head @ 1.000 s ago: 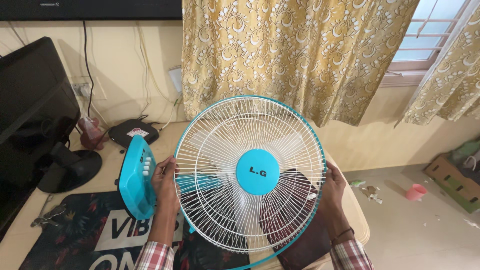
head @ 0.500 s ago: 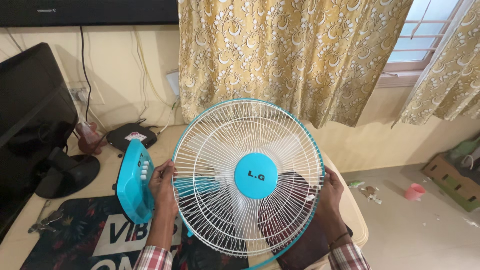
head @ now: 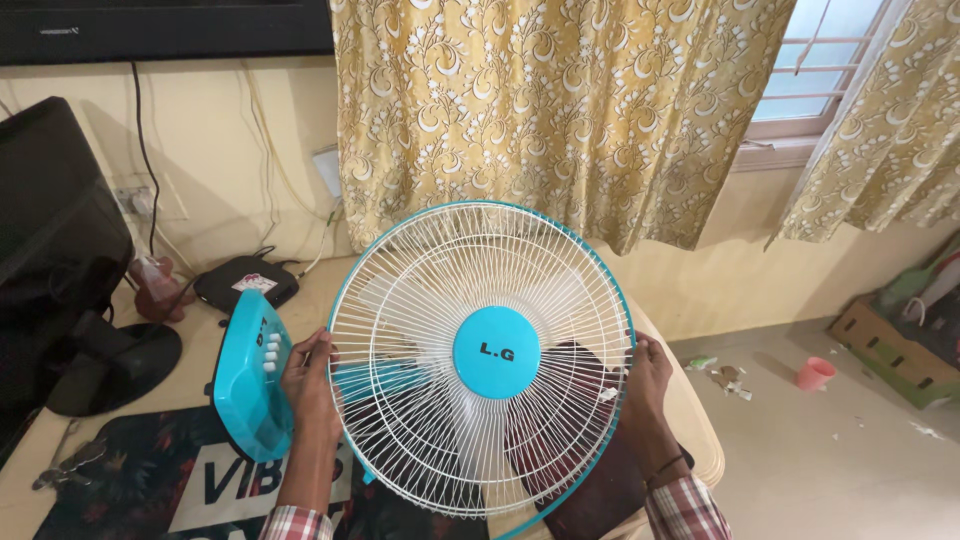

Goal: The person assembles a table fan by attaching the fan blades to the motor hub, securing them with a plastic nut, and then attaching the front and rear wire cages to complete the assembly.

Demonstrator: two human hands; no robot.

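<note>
Left of the fan guard (head: 480, 360), the fan's turquoise base (head: 250, 375) stands tipped on the table (head: 690, 420), and the left hand (head: 308, 375) curls its fingers round the guard's left rim. The guard stands upright at the table's middle, white wires round a turquoise hub. On its right rim the right hand (head: 645, 375) clasps likewise; an uneven pull could, I'd guess, bend the wires or knock the base over.

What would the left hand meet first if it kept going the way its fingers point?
The left hand points up along the fan guard rim; beyond looks free until the yellow curtain, though depth is unclear.
</note>
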